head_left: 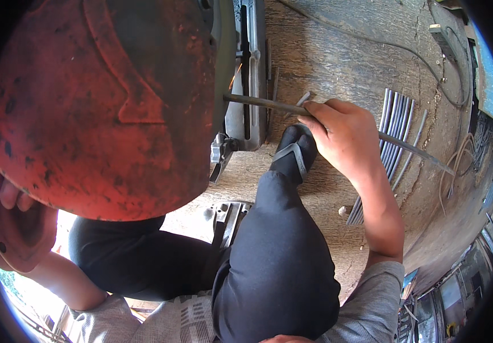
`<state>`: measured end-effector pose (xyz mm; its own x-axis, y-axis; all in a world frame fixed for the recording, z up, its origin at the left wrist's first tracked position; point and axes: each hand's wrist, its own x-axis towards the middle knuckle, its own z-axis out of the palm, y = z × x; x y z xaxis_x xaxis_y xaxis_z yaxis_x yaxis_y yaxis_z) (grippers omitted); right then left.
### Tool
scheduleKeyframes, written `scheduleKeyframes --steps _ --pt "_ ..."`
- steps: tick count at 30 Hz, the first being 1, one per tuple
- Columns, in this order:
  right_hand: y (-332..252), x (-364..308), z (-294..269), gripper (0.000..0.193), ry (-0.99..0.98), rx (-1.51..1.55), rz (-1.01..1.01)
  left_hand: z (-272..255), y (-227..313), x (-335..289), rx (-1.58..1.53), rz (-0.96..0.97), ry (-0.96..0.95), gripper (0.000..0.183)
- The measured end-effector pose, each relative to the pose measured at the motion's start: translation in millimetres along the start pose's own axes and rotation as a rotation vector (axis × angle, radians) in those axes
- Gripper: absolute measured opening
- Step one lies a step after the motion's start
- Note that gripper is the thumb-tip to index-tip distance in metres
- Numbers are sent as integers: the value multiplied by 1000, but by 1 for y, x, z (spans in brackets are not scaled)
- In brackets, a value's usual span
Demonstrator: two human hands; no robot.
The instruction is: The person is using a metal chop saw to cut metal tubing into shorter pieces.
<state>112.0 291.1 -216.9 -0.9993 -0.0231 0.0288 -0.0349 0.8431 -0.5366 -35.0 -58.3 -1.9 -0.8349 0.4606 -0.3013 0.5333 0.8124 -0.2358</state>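
Observation:
At the left, a big scuffed red guard, apparently of a cut-off saw [103,114], fills much of the view. My left hand [16,196] is mostly hidden behind it; a few curled fingertips show around its red handle [26,234]. Between finger and thumb, my right hand [343,134] grips a long dark metal rod [266,103]. One end of the rod runs to the guard's right edge, beside the grey slotted metal clamp [252,74]; its other end points down to the right. Small orange sparks [235,75] show near the rod's inner end.
A row of several grey metal rods [394,126] lies right of my hand. A short offcut [298,104] is near the clamp. My sandalled foot [295,154] rests on the rough floor [326,63]. A dark cable [366,40] crosses the far side. Scrap metal [446,303] lies lower right.

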Motion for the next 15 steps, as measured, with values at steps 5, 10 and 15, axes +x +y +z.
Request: scheduleKeyframes --steps 5,10,15 --pt "0 3 -6 13 -10 -121 -87 1 4 0 1 -5 -2 55" --pt "-1 6 -11 16 -26 -230 -174 0 7 1 2 -10 -4 55" --pt "5 0 -15 15 -87 -295 -185 -8 26 11 -6 -9 53 55"
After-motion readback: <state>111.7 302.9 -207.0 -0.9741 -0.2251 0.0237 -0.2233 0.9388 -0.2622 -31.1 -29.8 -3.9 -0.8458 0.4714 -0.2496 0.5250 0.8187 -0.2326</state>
